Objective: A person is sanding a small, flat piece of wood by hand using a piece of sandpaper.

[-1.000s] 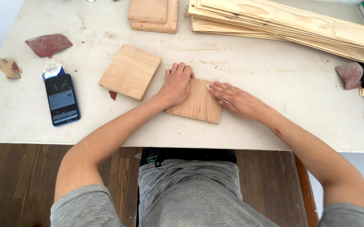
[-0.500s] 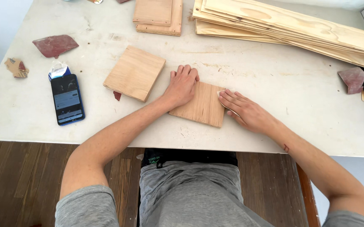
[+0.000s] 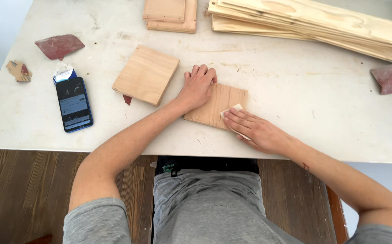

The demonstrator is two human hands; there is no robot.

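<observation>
Head view: a small wooden board [image 3: 214, 105] lies flat on the white surface [image 3: 295, 99], close to its near edge and in front of the person. This board serves as the landmark for everything else.

The left hand [image 3: 197, 86] lies palm down on the board's left end, fingers spread flat and reaching past its far edge onto the surface. Its grip is open: nothing is clasped, the hand only presses down on the wood.

The right hand [image 3: 255, 130] sits at the board's near right corner. Its fingers lie stretched out over a small pale piece of sandpaper [image 3: 233, 113], pinning it against the wood; a corner of the paper shows beyond the fingertips, and another strip shows under the hand at the board's near edge. The grip is flat and pressing rather than curled; whether the thumb clasps the paper underneath cannot be told.

Left of the board, just beside the left hand, a second square wooden board [image 3: 146, 73] lies at an angle. Further left lies a phone [image 3: 74, 104] with a blue case, its screen lit. Beyond the phone, at the far left, lies a reddish sheet of sandpaper [image 3: 59, 46]. Behind the board, at the far edge, sits a short stack of boards [image 3: 170, 14], and to the far right of it a pile of long planks [image 3: 313, 22]. Well to the right lies another reddish scrap [image 3: 387, 77].
</observation>
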